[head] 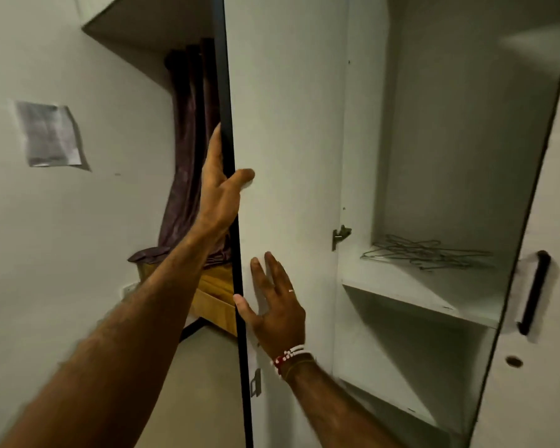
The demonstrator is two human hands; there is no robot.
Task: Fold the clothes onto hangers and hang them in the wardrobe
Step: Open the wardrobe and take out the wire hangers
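Gripping the wardrobe door [288,124] by its dark edge, left hand [220,195] has its thumb on the inner face; right hand [278,308] presses flat lower down, fingers straight. Wire hangers [427,253] lie piled flat, long axes across the shelf [401,286], right of both hands, right hand nearer. No clothes visible.
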